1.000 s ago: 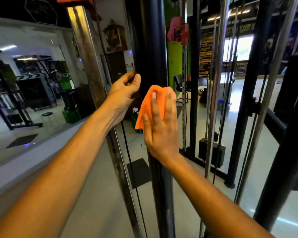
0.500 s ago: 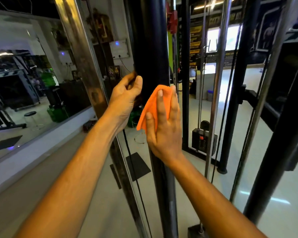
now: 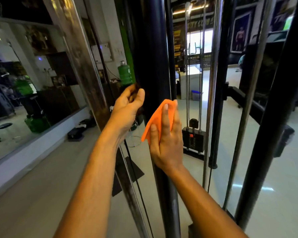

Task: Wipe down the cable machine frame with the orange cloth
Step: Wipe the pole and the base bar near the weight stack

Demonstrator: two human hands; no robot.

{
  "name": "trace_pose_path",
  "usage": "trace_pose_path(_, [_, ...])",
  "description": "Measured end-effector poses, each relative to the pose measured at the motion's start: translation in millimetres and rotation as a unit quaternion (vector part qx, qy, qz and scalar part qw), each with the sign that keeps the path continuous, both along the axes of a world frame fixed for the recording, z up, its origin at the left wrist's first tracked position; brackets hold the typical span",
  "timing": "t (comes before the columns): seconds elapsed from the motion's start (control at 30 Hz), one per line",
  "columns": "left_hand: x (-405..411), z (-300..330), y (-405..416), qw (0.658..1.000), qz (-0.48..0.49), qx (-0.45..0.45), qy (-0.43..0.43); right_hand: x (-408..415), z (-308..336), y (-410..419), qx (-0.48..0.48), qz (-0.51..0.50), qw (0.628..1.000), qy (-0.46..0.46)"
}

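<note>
A thick black upright post (image 3: 152, 48) of the cable machine frame rises through the middle of the view. My right hand (image 3: 167, 140) presses a folded orange cloth (image 3: 159, 117) flat against the post's front, fingers pointing up. My left hand (image 3: 127, 107) curls around the left side of the same post at about the same height, thumb in front and fingertips hidden behind it.
A chrome-edged mirror pillar (image 3: 86, 69) leans at the left. Chrome guide rods (image 3: 212, 83), thin cables and a weight stack (image 3: 193, 138) stand right of the post. Black frame tubes (image 3: 272, 117) cross the right side. A green bottle (image 3: 125, 73) sits behind.
My view has swung to the left and slightly nearer. Both hands stay on the black post, the cloth still pressed under my right palm at nearly the same height.
</note>
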State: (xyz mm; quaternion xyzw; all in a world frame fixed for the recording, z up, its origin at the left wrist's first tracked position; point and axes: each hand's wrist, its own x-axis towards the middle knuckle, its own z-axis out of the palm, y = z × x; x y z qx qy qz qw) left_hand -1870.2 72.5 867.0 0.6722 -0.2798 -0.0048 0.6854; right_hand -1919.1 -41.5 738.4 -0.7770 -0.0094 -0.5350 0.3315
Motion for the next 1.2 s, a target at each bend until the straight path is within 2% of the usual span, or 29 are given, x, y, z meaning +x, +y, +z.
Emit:
trace_pose_path(0.13, [1.9, -5.1, 4.0, 1.0, -0.019, -0.009, 0.011, 2.5, 2.0, 4.4, -0.005, -0.025, 1.0, 0.004])
trace_pose_path(0.33, [-0.2, -48.6, -0.4, 0.997, -0.021, -0.05, 0.047, -17.2, -104.2, 13.9, -0.002, -0.042, 0.996, 0.082])
trace_pose_path(0.4, [-2.5, -60.8, -1.2, 0.997, -0.019, -0.055, 0.06, -20.7, -120.6, 15.4, 0.02, -0.042, 0.994, 0.104])
trace_pose_path(0.67, [1.1, -76.1, 3.3, 0.997, -0.037, -0.038, 0.058, -4.3, -36.6, 11.9, 0.036, -0.036, 0.999, 0.019])
trace_pose_path(0.77, [-2.0, -87.7, 4.4, 0.997, -0.038, -0.035, 0.061, -3.3, -55.1, 12.7, 0.009, -0.049, 0.998, 0.036])
trace_pose_path(0.9, [-7.1, -108.6, 2.1, 0.997, -0.026, -0.032, 0.061, -16.5, -127.3, 11.4, 0.003, -0.047, 0.994, 0.098])
trace_pose_path(0.97, [-8.5, -118.5, 2.7, 0.997, -0.023, -0.023, 0.066, -21.2, -142.1, 11.0, 0.008, -0.041, 0.992, 0.115])
trace_pose_path(1.2, [-16.3, -144.3, 7.3, 0.994, -0.036, -0.005, 0.104, -7.6, -82.3, 14.3, 0.044, -0.045, 0.997, 0.051])
